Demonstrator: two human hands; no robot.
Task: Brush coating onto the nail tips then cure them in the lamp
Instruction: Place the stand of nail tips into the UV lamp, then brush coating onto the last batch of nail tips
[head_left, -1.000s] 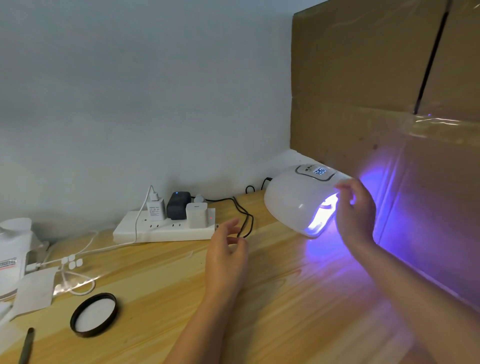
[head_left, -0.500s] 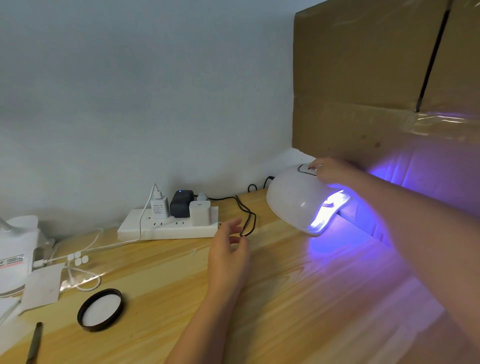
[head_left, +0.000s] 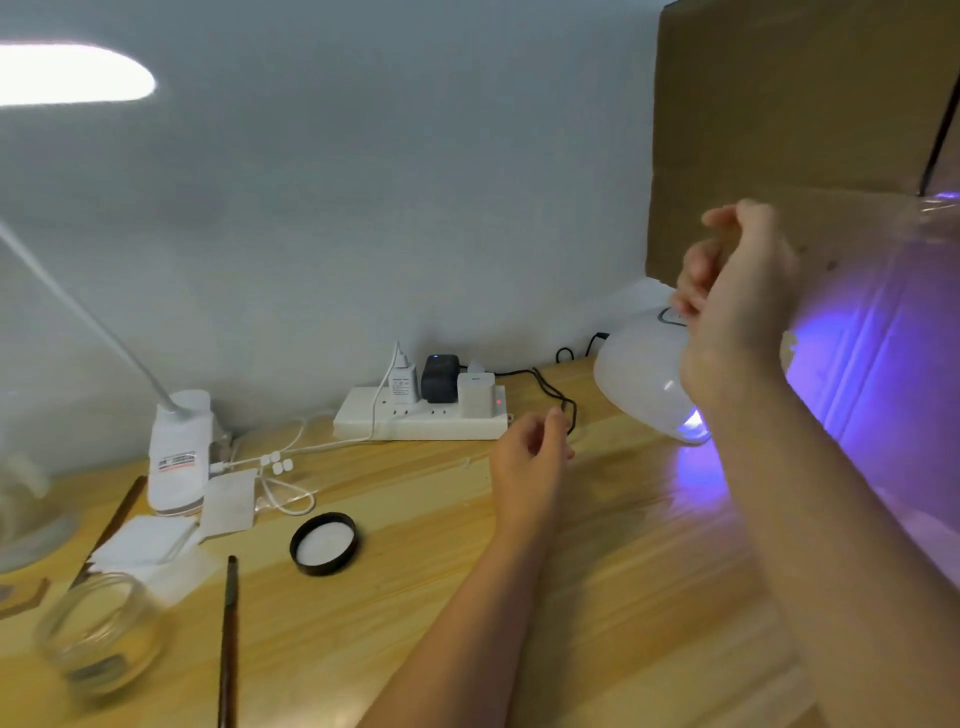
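Observation:
The white curing lamp (head_left: 636, 376) sits at the back right of the wooden table (head_left: 597, 597) and glows violet from its opening. My right hand (head_left: 737, 296) is raised in front of the lamp, fingers loosely curled, holding nothing. My left hand (head_left: 530, 457) hovers just above the table beside the black cable, fingers loosely curled and empty. A dark brush (head_left: 228, 639) lies on the table at the lower left. Next to it stands a clear glass jar (head_left: 98, 634), and its black lid (head_left: 324, 543) lies apart. No nail tips are visible.
A white power strip (head_left: 421, 421) with several plugs lies against the wall. A white desk lamp base (head_left: 179, 452) and white cables sit at the left, with white paper squares (head_left: 150, 540) nearby. A cardboard panel (head_left: 789, 130) stands behind the curing lamp.
My right hand has lifted off the top of the curing lamp and now hangs raised in front of it. The view has swung left and down, revealing the jar, brush and desk lamp.

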